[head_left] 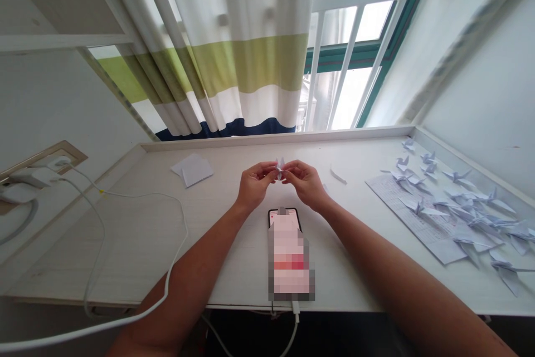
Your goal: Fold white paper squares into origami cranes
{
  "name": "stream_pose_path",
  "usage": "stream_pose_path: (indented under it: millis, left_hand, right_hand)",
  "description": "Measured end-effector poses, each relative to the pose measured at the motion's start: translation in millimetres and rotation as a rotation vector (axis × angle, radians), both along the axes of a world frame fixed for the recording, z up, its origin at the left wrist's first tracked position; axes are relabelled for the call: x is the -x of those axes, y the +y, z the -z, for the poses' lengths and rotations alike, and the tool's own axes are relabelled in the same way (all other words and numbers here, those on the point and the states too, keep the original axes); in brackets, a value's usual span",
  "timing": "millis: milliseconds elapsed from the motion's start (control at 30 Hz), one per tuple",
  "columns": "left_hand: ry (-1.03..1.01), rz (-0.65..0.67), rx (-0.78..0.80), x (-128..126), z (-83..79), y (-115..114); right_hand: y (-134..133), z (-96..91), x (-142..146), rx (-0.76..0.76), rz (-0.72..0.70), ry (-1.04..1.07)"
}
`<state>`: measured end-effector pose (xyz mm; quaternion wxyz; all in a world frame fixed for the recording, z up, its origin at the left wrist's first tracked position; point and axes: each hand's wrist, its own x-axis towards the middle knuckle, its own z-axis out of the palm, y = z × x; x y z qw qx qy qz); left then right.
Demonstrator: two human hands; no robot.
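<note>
Both my hands are raised over the middle of the white desk (167, 223). Between them is a small white folded paper figure (280, 167). My left hand (253, 184) pinches its left side with fingers closed. My right hand (306, 181) pinches its right side the same way. The figure's points stick up between my fingertips. Below my hands a phone (288, 251) lies flat on the desk with its screen lit.
Several finished folded paper cranes (460, 206) lie on a printed sheet at the right. Loose white paper squares (193, 169) sit at the back left. A white cable (137, 195) runs from a wall socket across the desk's left. A paper strip (337, 175) lies beyond my right hand.
</note>
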<state>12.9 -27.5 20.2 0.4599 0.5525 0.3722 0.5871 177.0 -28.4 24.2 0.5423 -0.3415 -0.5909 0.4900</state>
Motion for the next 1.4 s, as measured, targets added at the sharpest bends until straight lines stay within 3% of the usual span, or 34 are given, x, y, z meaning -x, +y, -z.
stream_pose_path:
  millis: [200,433,667,1100,1400]
  left_hand:
    - [0.003,-0.025,-0.060,-2.0,-2.0,-1.5]
    - [0.006,-0.004,-0.037,-1.9,-6.9,-4.4]
    - [0.012,0.028,0.006,-0.7,-12.7,-8.4]
    - [-0.068,-0.036,0.034,-0.9,-5.1,-1.0]
    - [0.067,-0.010,0.012,0.9,-1.6,0.7]
  right_hand:
    - [-4.0,-6.5,0.8,-0.006,-0.022,0.018]
    - [-3.8,-5.4,0.0,-0.021,0.011,0.026]
    - [-6.9,-9.3,0.7,0.016,-0.046,0.079]
    - [-1.7,0.3,2.8,0.020,-0.021,0.118]
    - [3.1,10.7,3.3,-0.029,-0.009,0.057]
